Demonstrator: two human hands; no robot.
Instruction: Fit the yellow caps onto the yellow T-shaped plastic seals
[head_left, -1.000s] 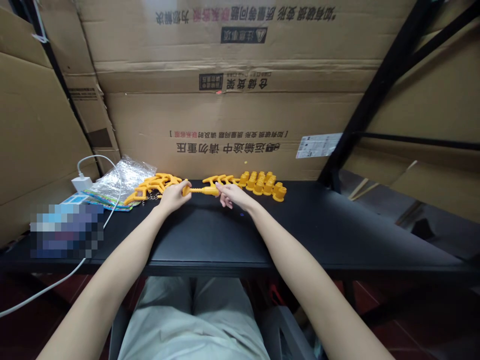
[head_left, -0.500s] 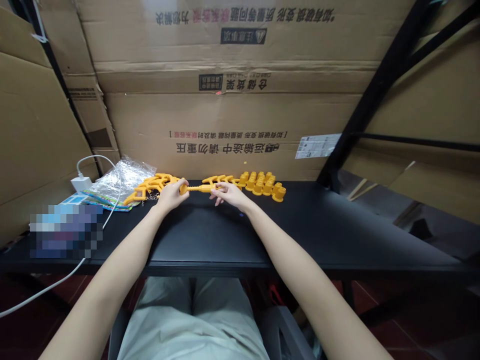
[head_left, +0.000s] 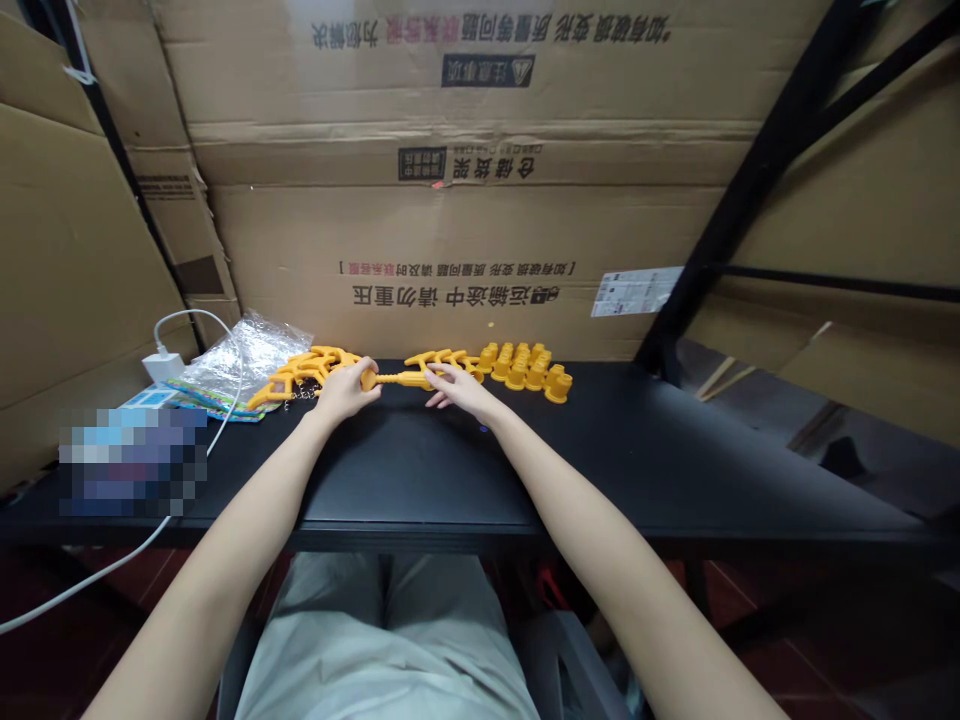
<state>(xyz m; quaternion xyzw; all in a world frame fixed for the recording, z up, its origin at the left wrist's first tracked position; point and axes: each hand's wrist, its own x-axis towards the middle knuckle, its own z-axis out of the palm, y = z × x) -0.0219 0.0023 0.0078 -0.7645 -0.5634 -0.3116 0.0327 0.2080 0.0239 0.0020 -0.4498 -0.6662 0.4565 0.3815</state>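
One yellow ribbed plastic rod (head_left: 405, 379) runs sideways above the black tabletop (head_left: 420, 480); the left hand (head_left: 347, 390) is curled closed around its knobbed end; the right hand (head_left: 461, 392) has thumb and forefinger at the thicker end, other fingers loosely extended, and whether they pinch it I cannot tell; beside the left hand lie yellow branched plastic pieces (head_left: 324, 352) and small metal springs (head_left: 306, 391); behind the right hand sit more yellow pieces (head_left: 439, 358), with rows of yellow flanged caps (head_left: 516, 375) farther right.
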